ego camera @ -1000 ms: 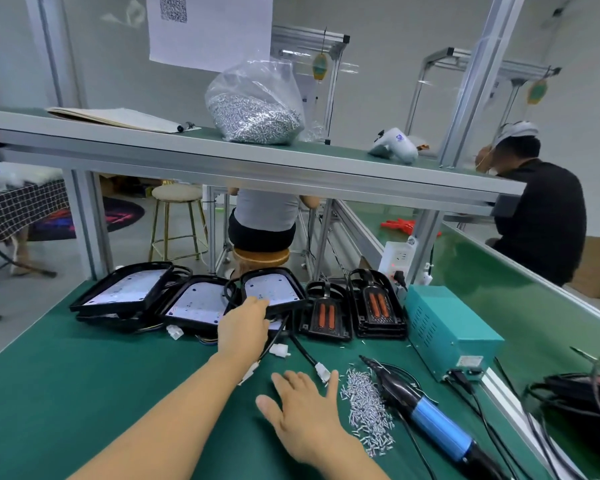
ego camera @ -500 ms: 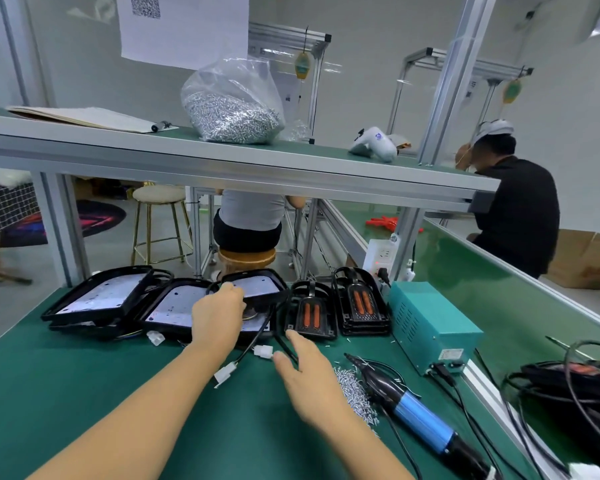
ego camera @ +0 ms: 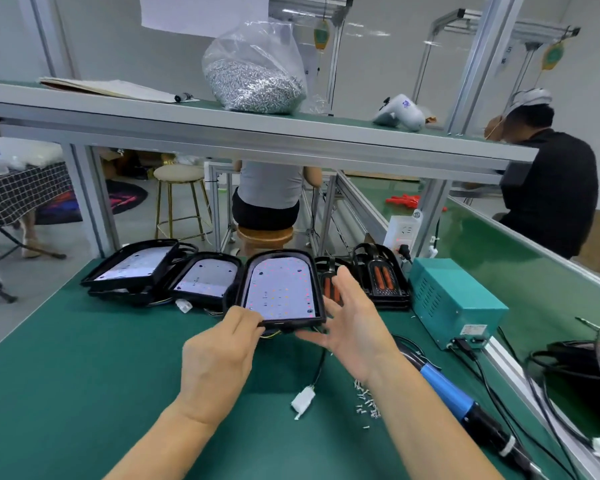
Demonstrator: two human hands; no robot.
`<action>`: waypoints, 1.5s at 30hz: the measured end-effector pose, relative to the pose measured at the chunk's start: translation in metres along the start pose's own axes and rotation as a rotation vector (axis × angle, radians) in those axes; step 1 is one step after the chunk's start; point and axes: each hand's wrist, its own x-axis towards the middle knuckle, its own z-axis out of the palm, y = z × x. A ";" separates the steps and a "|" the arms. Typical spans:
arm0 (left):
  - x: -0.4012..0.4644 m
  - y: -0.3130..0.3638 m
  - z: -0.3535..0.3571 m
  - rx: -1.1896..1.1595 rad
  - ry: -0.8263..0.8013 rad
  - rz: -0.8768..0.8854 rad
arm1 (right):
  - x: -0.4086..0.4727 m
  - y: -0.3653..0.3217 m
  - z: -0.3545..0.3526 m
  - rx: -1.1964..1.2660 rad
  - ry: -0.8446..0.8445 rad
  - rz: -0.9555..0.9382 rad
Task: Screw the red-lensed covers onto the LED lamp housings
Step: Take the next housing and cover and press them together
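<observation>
While left fingers (ego camera: 243,323) pinch the LED housing (ego camera: 280,289), open right fingers (ego camera: 347,289) hide a cover (ego camera: 329,289).

You get one view only, a wide-angle camera on your head, facing forward and tilted down over the green bench (ego camera: 66,375). Your forearms enter from the bottom edge, so it sits close above your left hand (ego camera: 219,362) and right hand (ego camera: 354,327), both near frame centre. The lamp housing (ego camera: 281,289) sits mid-frame, close. The upper shelf (ego camera: 257,140) crosses the upper half, seen from slightly below its top. Straight lines bow toward the edges. The blue screwdriver (ego camera: 447,389) runs off bottom right. No second view, so nothing shared.
</observation>
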 end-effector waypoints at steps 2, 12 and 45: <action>-0.011 0.002 -0.006 0.003 0.003 -0.006 | -0.002 0.005 0.003 -0.030 0.004 0.001; -0.040 -0.001 -0.046 -0.526 -0.065 -0.576 | -0.029 0.047 0.000 -0.195 -0.045 -0.023; -0.067 0.012 -0.043 -0.122 -0.563 -1.141 | -0.028 0.065 -0.025 -1.419 -0.019 0.054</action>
